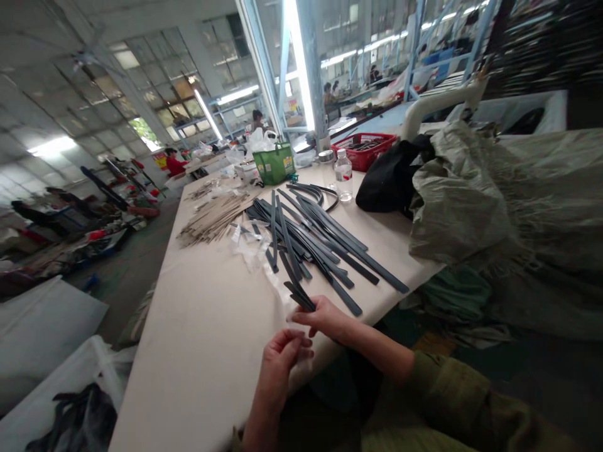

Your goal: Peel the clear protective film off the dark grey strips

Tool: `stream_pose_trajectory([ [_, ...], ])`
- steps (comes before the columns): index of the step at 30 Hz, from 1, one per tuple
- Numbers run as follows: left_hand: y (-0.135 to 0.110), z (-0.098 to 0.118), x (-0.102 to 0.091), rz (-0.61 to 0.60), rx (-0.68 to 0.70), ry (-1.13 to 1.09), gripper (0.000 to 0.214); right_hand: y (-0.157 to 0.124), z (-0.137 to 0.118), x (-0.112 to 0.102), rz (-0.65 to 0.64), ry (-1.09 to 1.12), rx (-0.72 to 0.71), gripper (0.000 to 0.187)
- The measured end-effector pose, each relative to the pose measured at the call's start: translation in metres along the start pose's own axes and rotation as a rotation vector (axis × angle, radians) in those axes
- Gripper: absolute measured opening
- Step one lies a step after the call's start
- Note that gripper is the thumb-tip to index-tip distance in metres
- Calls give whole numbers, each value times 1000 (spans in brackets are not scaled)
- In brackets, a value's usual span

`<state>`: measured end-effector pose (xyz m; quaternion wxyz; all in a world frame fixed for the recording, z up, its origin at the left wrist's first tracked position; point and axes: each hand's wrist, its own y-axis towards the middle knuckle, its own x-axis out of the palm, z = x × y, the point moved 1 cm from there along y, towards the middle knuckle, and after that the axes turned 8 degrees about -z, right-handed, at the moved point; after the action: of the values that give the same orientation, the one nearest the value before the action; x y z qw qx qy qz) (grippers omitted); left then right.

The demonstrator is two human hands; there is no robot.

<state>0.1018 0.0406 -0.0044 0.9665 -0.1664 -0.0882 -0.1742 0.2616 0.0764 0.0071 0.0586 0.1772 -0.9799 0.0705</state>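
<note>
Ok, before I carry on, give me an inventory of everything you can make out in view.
Table: one, pale beige, centre.
Dark strips: many, dark grey, piled on the table.
Tan strips: many, tan, beyond the pile to the left.
Green bag: one, green, table's far part.
Bottle: one, clear, right of the pile.
Basket: one, red, behind the bottle.
Black bag: one, black, right table edge.
Sack: at least one, pale grey-green, right.
People: several, clothing mostly unclear, background.
Left hand: one, bare, near table edge.
Right hand: one, bare, holding a few dark strips.
Distant clutter: too blurred to count.
</note>
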Motion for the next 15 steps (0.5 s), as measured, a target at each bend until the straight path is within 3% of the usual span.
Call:
stream_pose_trajectory([
  [8,-11,14,10,-28,-81,192,29,0,-18,3,62,-224,-59,13],
  [12,-9,14,15,-53,-92,252,25,-1,-20,-1,70,-253,-65,17],
  [15,-6,13,15,-10,-40,171,24,-12,-24,-9,72,-223,-80,26],
])
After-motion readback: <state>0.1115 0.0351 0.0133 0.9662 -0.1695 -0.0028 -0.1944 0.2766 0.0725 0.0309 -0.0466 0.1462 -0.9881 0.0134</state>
